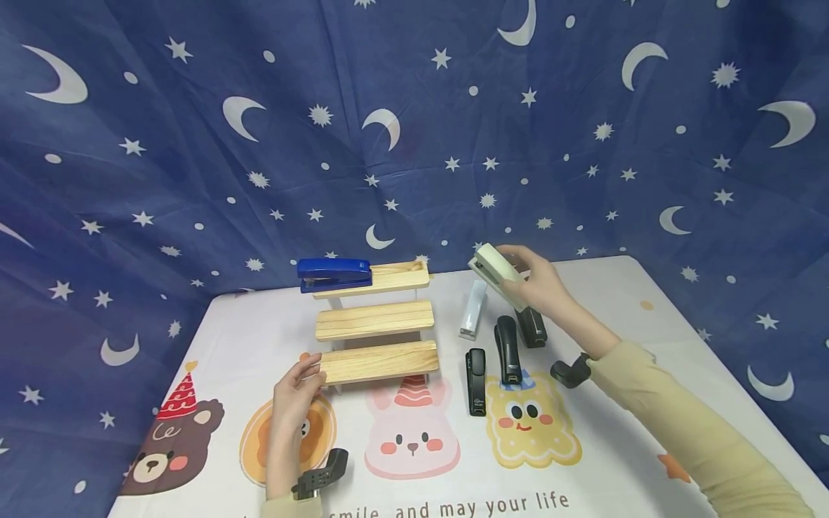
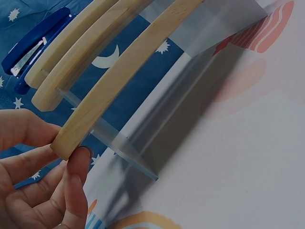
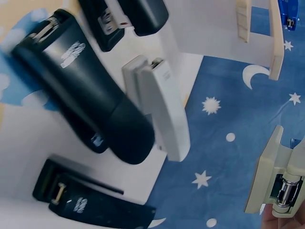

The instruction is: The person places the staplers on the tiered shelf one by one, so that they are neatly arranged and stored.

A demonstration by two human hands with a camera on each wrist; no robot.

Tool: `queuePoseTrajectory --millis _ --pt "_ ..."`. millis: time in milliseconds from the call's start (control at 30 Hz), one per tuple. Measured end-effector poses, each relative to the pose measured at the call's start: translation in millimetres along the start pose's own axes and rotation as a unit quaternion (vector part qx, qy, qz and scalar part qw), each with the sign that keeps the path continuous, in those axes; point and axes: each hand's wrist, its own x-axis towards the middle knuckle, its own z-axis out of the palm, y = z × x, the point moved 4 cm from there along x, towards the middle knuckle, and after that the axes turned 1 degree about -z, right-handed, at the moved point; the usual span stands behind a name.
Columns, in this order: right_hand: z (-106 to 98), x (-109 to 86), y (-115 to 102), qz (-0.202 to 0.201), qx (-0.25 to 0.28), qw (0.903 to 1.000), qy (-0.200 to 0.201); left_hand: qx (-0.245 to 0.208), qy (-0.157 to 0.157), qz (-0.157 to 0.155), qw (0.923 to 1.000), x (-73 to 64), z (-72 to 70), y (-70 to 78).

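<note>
With fingers and thumb, my left hand point(image 1: 294, 396) pinches the left end of the lowest wooden step of a three-tier display rack point(image 1: 382, 362). The left wrist view shows the thumb under the board's corner and fingers above it. A blue stapler point(image 1: 337, 273) lies across the left part of the top step, its end overhanging. On the right, my right hand point(image 1: 540, 280) grips a cream stapler point(image 1: 494, 266), raised and tilted above the other staplers. In the right wrist view, the cream stapler point(image 3: 269, 174) shows at the lower right, with only fingertips of the hand visible.
A white stapler point(image 1: 473, 309) lies right of the rack. Near it are three black staplers: one in front point(image 1: 476, 381), one in the middle point(image 1: 508, 349) and one partly hidden behind the held stapler point(image 1: 532, 329). A blue starry curtain point(image 1: 414, 144) hangs behind the table.
</note>
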Motion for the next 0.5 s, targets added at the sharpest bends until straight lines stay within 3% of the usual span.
queuePoseTrajectory --millis 500 --pt "14 11.2 -28 -0.019 0.032 0.9990 -0.024 0.003 0.002 0.002 1.0000 -0.4 0.1 0.1"
